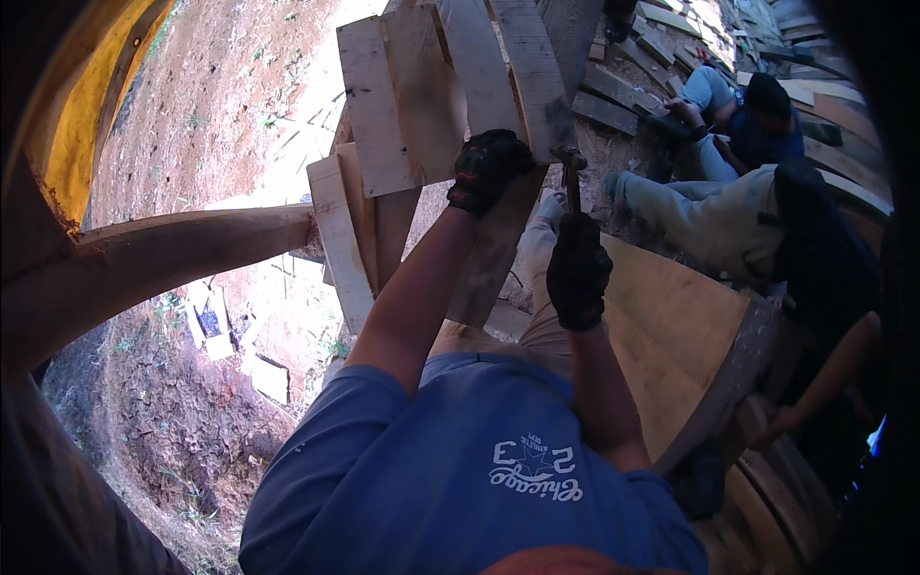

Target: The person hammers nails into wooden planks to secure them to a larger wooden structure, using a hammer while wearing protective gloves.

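Black-gloved, the right hand (579,273) is closed round a hammer (573,190), whose head is by the near corner of the wooden boards (369,115); the left hand (489,171), partly curled, lies at their near edge, its grip something we cannot tell.

The gloved left grip (491,171) hides part of the lower edge of the slatted wood (482,77), its fingertips too dark to make out, and the wood, smeared by a brownish blur near its middle, runs out past the top edge. The gloved right grip (578,273) covers the lower end of the hammer (573,192). Dark rim swallows part of the nearer co-worker (824,240) and the yellow panel (75,125), while the bottom edge cuts off the orange-red cloth (575,562).
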The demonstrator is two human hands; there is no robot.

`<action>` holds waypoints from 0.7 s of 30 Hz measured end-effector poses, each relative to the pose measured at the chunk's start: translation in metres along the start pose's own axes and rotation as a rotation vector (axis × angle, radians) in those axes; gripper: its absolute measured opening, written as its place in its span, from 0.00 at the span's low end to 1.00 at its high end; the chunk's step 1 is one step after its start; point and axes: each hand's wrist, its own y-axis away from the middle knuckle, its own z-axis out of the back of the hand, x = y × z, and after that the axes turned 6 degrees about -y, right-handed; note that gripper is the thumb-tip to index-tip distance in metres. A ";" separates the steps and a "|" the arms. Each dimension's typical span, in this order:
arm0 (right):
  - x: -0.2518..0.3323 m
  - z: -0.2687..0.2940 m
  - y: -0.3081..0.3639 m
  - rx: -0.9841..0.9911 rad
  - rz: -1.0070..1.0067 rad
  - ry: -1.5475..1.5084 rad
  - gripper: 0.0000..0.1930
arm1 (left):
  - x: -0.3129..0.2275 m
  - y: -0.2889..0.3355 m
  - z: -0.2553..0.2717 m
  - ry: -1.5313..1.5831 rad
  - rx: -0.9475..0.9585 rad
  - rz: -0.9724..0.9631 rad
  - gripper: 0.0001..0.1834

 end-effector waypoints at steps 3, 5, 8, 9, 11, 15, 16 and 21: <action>-0.006 -0.016 -0.001 -0.146 0.107 0.074 0.05 | -0.002 -0.006 0.002 -0.069 0.046 0.004 0.08; -0.008 -0.022 -0.004 -0.081 0.106 0.096 0.05 | -0.013 -0.008 0.007 -0.079 0.070 0.058 0.07; -0.004 -0.018 -0.007 0.059 -0.004 0.109 0.05 | -0.007 -0.004 0.003 -0.013 0.053 0.057 0.07; -0.001 -0.013 -0.005 -0.016 0.029 0.200 0.06 | -0.002 -0.003 0.003 -0.017 0.026 0.019 0.07; 0.002 -0.009 -0.005 -0.126 0.057 0.211 0.06 | 0.000 -0.008 0.001 -0.011 -0.023 -0.068 0.06; -0.005 -0.014 -0.014 0.035 0.013 0.031 0.10 | -0.015 -0.008 0.002 -0.075 0.059 0.025 0.06; -0.007 -0.014 -0.015 0.155 -0.006 0.019 0.11 | -0.011 -0.004 0.001 -0.085 0.074 0.035 0.07; 0.002 0.035 0.008 -0.031 -0.003 0.107 0.09 | 0.009 -0.003 0.000 -0.098 0.095 -0.013 0.10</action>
